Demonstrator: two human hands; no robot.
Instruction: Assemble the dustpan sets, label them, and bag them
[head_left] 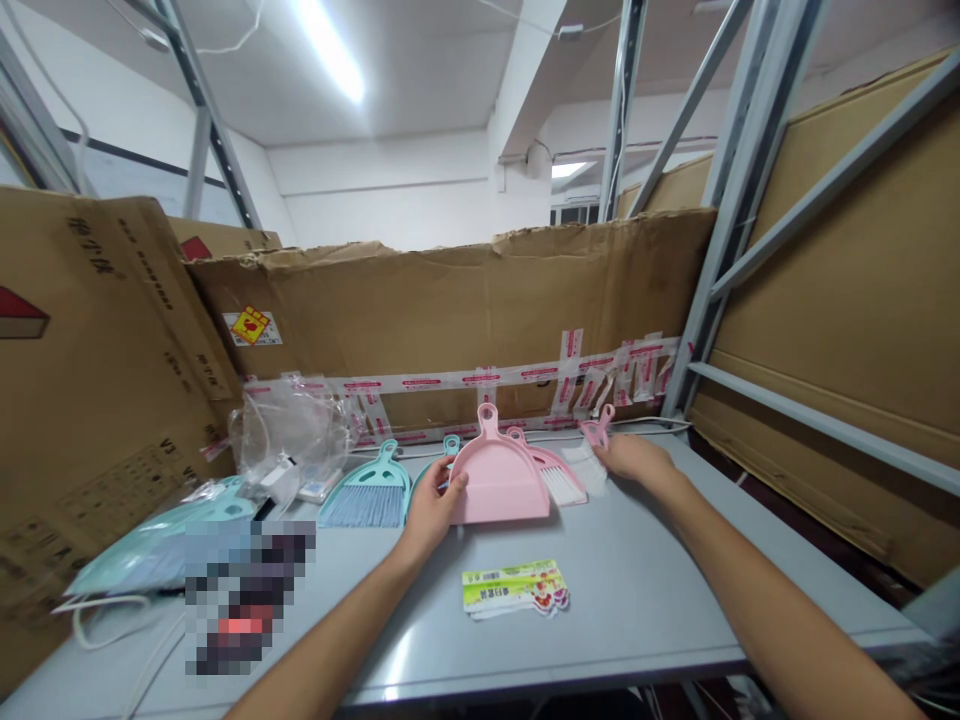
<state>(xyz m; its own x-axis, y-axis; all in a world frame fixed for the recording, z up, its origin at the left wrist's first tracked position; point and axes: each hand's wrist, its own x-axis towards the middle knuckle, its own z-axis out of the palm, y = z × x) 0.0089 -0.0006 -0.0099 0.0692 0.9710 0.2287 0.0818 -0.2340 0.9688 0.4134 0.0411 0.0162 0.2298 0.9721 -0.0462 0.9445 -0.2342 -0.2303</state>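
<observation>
My left hand [433, 507] grips the left edge of a pink plastic dustpan [499, 482], which lies on the grey table [637, 600]. My right hand [634, 460] rests on a pink hand brush [589, 462], its fingers over the brush's neck, with the looped handle showing beyond them. Between my hands lies a second pink brush [555, 475] with white bristles, partly under the dustpan. To the left are a teal brush [366, 495] and a teal dustpan [448, 450], the latter mostly hidden by my left hand. A stack of printed labels [515, 588] lies nearer me.
A crumpled clear plastic bag [289, 430] and a mint dustpan [161, 545] lie at the left, beside a pixelated patch. Taped cardboard sheets [450, 320] stand behind the table, with grey metal shelf uprights [739, 200] at the right. White cable lies at the front left.
</observation>
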